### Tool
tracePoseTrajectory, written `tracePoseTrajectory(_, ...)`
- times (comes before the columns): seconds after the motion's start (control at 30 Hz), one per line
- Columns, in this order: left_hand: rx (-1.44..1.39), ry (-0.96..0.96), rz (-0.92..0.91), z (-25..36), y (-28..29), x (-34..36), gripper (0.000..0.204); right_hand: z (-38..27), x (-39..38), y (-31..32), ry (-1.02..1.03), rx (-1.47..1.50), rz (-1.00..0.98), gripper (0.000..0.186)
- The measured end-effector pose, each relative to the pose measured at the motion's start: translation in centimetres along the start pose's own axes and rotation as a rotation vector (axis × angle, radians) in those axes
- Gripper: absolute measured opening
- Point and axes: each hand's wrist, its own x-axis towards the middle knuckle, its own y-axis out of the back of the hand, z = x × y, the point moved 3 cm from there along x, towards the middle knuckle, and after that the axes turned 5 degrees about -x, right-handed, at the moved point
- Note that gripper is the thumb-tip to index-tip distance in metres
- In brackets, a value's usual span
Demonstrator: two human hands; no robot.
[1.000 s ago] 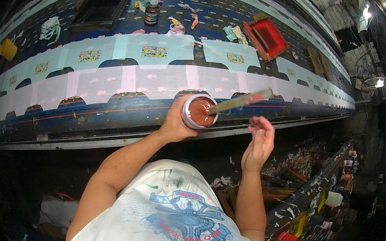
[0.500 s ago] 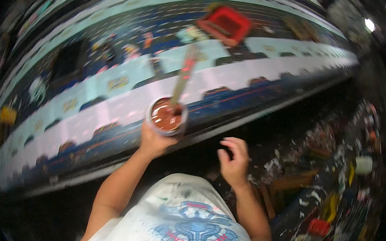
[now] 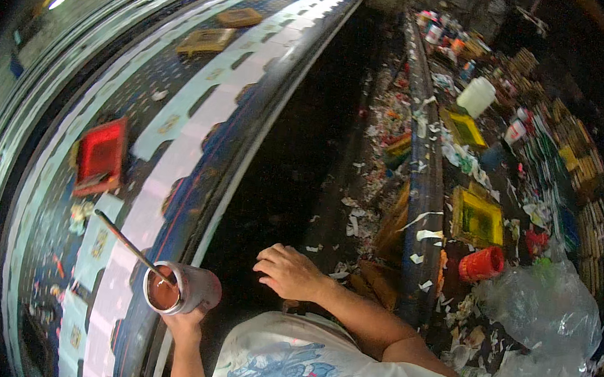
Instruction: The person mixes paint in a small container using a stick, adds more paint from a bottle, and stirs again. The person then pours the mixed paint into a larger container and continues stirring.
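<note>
Plastic jar [image 3: 203, 288] of reddish-brown paint sits in the left hand [image 3: 187, 323], left of centre in the lower half of the frame. That hand grips the jar from its lower side in the view; most of its fingers are hidden behind the wall. The mouth of the jar faces the camera and the left, the body reaching back toward the right. A thin stirring stick [image 3: 124, 241] stands in the paint and slants out past the rim toward the upper left.

The right hand [image 3: 291, 274] is near the middle of the frame, to the right of the jar and slightly higher, clearly apart from it. Its fingers are loosely curled and point left, with nothing visible in them.

Behind the jar, a long printing bench [image 3: 194, 190] runs from the lower left toward the top centre, carrying a pink fabric strip [image 3: 153, 205], mint fabric pieces [image 3: 104, 234] and a red screen frame [image 3: 101, 154].

Right of the hands, a yellow screen frame [image 3: 480, 218], a red tub [image 3: 482, 264] and clear plastic sheeting [image 3: 543, 309] lie among scraps.
</note>
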Motion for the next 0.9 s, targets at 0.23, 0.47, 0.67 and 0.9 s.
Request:
tracePoseTrajectory(0.23, -0.151, 0.071, -0.154, 0.4, -12.3, 3.8, 0.118, 11.7, -3.8, 7.6, -0.192, -0.131, -0.020, 0.029)
tracePoseTrajectory(0.47, -0.042, -0.055, -0.271, -0.8, -20.6, 11.4, 0.104, 19.7, -0.5, 9.4, -0.234, -0.036, 0.005, 0.023)
tracePoseTrajectory(0.67, -0.180, -0.028, -0.335, 0.1, -30.5, 22.2, 0.100, 28.2, 4.2, 11.2, -0.231, -0.091, -0.112, 0.025)
tracePoseTrajectory(0.9, -0.573, 0.118, -0.429, 2.5, -44.2, 33.9, 0.091, 39.1, 5.9, 16.4, -0.452, -0.164, -0.171, 0.029)
